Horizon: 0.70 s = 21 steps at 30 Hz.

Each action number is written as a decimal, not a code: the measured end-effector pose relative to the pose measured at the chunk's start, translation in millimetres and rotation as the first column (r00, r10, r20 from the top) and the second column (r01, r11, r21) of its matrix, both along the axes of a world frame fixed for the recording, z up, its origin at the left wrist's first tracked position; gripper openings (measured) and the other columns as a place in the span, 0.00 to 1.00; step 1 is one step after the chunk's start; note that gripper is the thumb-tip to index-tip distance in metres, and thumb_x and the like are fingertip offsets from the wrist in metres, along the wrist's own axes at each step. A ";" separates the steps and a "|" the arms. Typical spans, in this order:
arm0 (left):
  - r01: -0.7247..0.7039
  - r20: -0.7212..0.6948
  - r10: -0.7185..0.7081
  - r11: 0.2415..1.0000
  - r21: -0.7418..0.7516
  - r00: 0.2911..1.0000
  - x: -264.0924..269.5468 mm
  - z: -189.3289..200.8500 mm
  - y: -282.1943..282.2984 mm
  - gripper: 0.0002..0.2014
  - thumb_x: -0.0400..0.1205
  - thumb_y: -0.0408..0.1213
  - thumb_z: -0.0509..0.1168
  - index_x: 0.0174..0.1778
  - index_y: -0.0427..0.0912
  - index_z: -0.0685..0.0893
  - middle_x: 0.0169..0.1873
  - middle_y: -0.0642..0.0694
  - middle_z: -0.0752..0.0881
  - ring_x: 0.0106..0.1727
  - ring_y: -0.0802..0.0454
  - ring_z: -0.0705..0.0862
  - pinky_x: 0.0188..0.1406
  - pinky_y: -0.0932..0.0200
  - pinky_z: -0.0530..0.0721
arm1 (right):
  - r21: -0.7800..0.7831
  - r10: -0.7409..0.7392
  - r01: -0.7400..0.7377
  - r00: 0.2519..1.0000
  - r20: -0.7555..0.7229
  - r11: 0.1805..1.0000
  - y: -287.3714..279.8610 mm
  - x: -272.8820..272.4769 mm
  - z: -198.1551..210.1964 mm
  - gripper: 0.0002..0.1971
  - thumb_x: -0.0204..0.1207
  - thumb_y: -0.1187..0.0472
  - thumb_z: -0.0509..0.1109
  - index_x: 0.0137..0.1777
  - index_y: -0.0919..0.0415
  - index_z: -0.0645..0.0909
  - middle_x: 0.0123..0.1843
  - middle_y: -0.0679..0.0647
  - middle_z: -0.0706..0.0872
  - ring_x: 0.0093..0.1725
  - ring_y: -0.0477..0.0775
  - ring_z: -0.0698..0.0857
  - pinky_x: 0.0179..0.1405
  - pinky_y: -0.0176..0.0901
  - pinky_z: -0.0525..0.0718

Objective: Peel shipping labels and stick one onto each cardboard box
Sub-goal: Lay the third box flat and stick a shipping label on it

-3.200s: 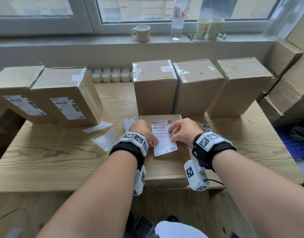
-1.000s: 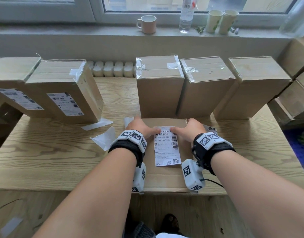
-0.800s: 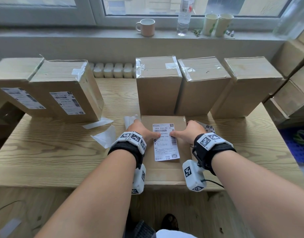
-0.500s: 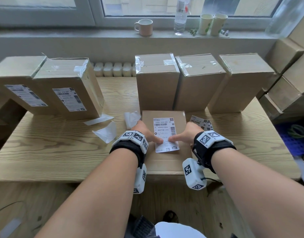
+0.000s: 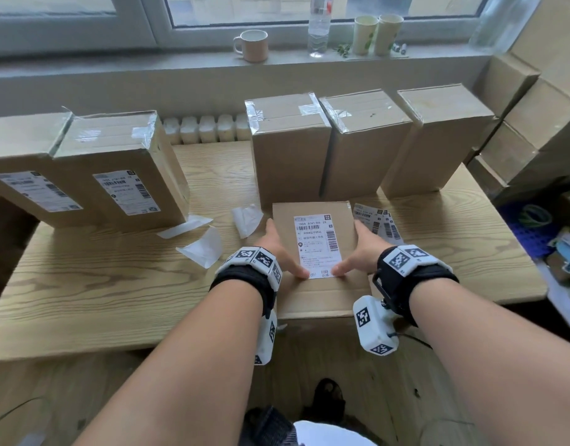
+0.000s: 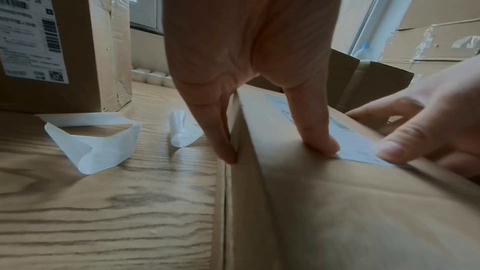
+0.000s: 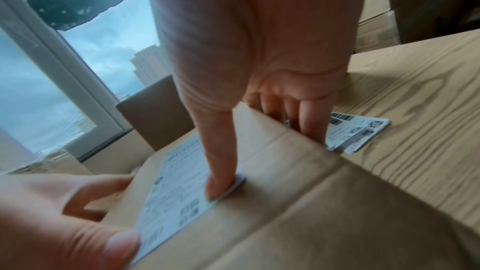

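A flat cardboard box [image 5: 319,294] lies at the table's front edge with a white shipping label [image 5: 315,243] on its top face. My left hand [image 5: 282,251] straddles the box's left edge, and its thumb [image 6: 319,143] presses the label's near left corner while its straight fingers [image 6: 221,141] run down the box's side. On the right edge my right hand [image 5: 361,249] mirrors it: the thumb [image 7: 221,180] is on the label's [image 7: 176,182] near right corner and the fingers [image 7: 309,126] are beside the box. Neither hand holds anything.
Two labelled boxes [image 5: 122,175] stand at the left and three bare boxes [image 5: 364,146] stand behind. Loose backing papers [image 5: 203,249] lie left of my hands. A stack of labels [image 5: 377,220] lies right of the box. More boxes [image 5: 534,117] are piled at the right.
Both thumbs have slid down the label from its top edge to its bottom corners. The box has stayed where it was.
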<state>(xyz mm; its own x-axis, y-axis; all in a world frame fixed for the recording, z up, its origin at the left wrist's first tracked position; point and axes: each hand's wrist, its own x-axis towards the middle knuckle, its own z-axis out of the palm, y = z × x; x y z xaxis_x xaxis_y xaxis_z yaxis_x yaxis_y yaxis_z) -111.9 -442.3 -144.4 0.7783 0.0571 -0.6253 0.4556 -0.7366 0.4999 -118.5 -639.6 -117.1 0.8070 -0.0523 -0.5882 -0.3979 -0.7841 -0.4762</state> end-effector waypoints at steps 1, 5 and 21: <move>0.014 0.000 -0.014 1.000 0.001 1.000 1.1 -0.9 0.6 0.74 0.49 0.47 0.89 0.85 0.48 0.44 0.76 0.47 0.73 0.77 0.43 0.73 0.75 0.41 0.72 | 0.017 -0.001 0.001 1.000 -0.003 1.000 -1.5 -1.0 2.1 0.48 0.57 0.61 0.88 0.73 0.49 0.63 0.62 0.47 0.82 0.64 0.55 0.80 0.71 0.58 0.77; 0.003 0.044 -0.003 1.000 0.012 0.999 1.1 -2.9 -0.9 0.62 0.56 0.50 0.86 0.81 0.43 0.57 0.70 0.46 0.79 0.70 0.45 0.79 0.70 0.47 0.78 | 0.057 -0.014 0.013 1.000 0.016 0.998 1.9 -2.8 -2.1 0.51 0.52 0.58 0.89 0.73 0.50 0.63 0.63 0.49 0.83 0.65 0.55 0.81 0.71 0.59 0.76; -0.105 0.146 0.104 0.994 -0.004 0.984 -1.2 44.7 23.5 0.47 0.70 0.75 0.60 0.71 0.37 0.76 0.61 0.39 0.84 0.57 0.40 0.87 0.58 0.44 0.87 | -0.140 -0.088 0.099 0.992 0.087 0.985 13.7 4.2 47.6 0.46 0.66 0.21 0.59 0.59 0.65 0.82 0.52 0.59 0.89 0.48 0.63 0.90 0.56 0.57 0.88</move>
